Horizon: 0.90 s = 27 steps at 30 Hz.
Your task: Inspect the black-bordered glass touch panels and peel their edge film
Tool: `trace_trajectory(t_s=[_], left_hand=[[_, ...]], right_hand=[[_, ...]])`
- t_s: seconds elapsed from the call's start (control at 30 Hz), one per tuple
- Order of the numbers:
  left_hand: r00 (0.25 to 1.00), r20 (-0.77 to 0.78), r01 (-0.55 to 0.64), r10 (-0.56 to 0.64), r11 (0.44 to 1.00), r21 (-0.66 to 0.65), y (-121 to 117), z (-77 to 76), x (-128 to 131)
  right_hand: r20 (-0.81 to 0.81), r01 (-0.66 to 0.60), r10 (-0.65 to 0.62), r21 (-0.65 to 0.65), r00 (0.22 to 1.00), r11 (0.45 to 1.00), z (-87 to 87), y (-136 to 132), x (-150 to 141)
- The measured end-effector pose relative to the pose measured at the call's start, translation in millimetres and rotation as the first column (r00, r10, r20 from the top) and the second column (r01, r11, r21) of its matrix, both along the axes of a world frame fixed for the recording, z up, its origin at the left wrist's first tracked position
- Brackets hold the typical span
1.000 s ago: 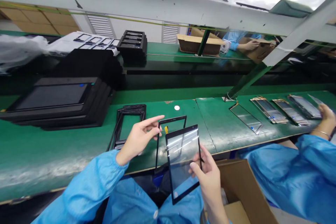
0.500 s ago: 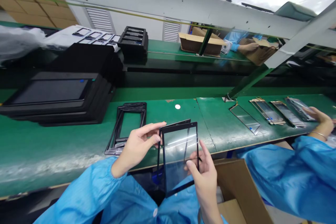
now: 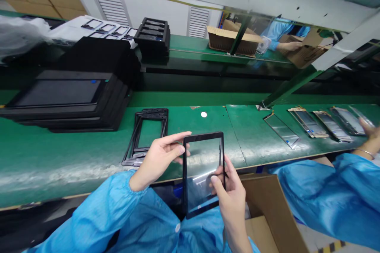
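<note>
Left hand (image 3: pixel 158 158): fingers bent into a pinch, thumb at the upper left edge of the panel (image 3: pixel 203 174), index finger stretched to its top left corner.
Right hand (image 3: pixel 233 195): thumb on the glass face near the right edge, the other fingers behind and seen through it, clasping the panel between them.
Panel's place: in the air between the two hands, to the right of the left fingers, in front of the near edge of the bench (image 3: pixel 89 178).
Long axis: up and down the view, the short top edge toward the bench.
Nearer hand: neither; both touch the panel, the left high, the right lower down the opposite side.
Dark strip (image 3: pixel 220 150): just inside the right border, seen through the glass; whether it belongs to a separate frame cannot be told.
Frames (image 3: pixel 154 113): a loose pile just beyond the left hand.
Box (image 3: pixel 267 189): open, below the bench edge, beside the right hand.
Sheet (image 3: pixel 280 130): alone on the bench, to the right of the panel.
Co-worker's hand (image 3: pixel 371 138): far right, blurred, near more sheets (image 3: pixel 308 123).
</note>
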<state>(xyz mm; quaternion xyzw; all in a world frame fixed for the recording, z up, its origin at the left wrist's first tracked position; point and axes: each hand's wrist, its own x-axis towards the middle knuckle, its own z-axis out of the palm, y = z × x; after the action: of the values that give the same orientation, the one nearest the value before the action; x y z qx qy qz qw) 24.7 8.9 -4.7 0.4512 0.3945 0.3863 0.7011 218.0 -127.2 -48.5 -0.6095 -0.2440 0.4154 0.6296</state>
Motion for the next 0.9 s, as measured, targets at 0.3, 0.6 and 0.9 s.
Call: trace_trajectory(t_s=[0.3,0.6,0.9], left_hand=[[1.000,-0.007,-0.014,0.014,1.000,0.004,-0.6,-1.2,3.5],[0.981,-0.196,0.030,-0.008,0.994,0.107,-7.9,16.1,-2.3],[0.965,-0.262,0.076,-0.027,0.980,0.182,-24.6,13.8,-14.4]], right_hand=[[0.077,-0.001,0.005,-0.043,0.997,0.999,-8.1,-2.1,-4.4],[0.450,0.006,-0.054,0.106,0.892,0.994,10.8,11.2,14.6],[0.103,-0.037,0.027,0.093,0.994,0.995,45.5,28.3,21.6]])
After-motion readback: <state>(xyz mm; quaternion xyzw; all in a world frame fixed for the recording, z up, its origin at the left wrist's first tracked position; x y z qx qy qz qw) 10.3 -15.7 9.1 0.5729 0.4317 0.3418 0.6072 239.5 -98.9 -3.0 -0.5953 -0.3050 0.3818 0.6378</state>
